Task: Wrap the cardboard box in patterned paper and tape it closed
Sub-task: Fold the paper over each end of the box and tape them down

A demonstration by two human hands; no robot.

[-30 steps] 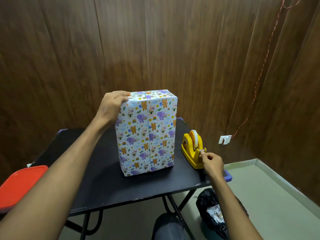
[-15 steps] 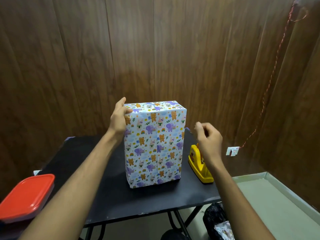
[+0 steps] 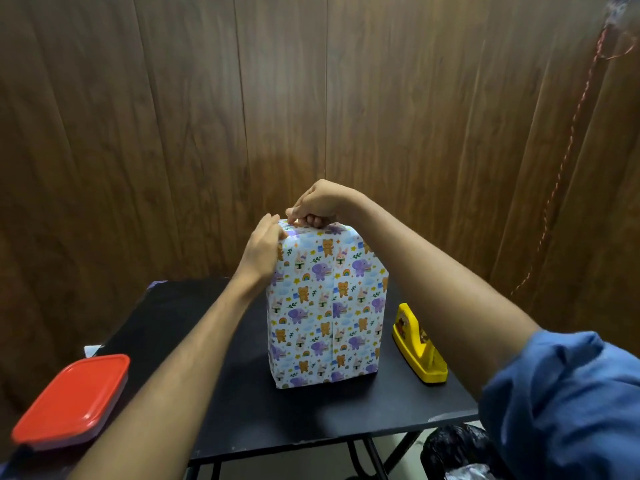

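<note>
The tall cardboard box wrapped in white paper printed with bears, elephants and rabbits [image 3: 325,303] stood upright on its short end in the middle of the frame, on the black tabletop [image 3: 194,327]. A vertical seam of the paper ran down its front face.

The left hand [image 3: 261,252] lay against the upper left edge of the box, with its fingers [image 3: 272,225] over the top corner; from this view I could not tell whether they were curled around the edge or only pressing flat. The right hand [image 3: 320,204] was above the top face, and its fingers [image 3: 313,220] were bent downward and pinched together at the top of the box. It probably held a piece of tape there, but the tape itself was too small to see.

The box seemed stiff, and I judged it light, because it stood steadily under two hands only. The paper looked smooth and thin, so it could slip or tear at the corners. The best hold was probably on the hard edges and side faces, not on the loose folds.

At the lower right of the box stood a yellow plastic tape dispenser [image 3: 419,348], and at the lower left of the frame a container with a red lid [image 3: 72,396].
</note>
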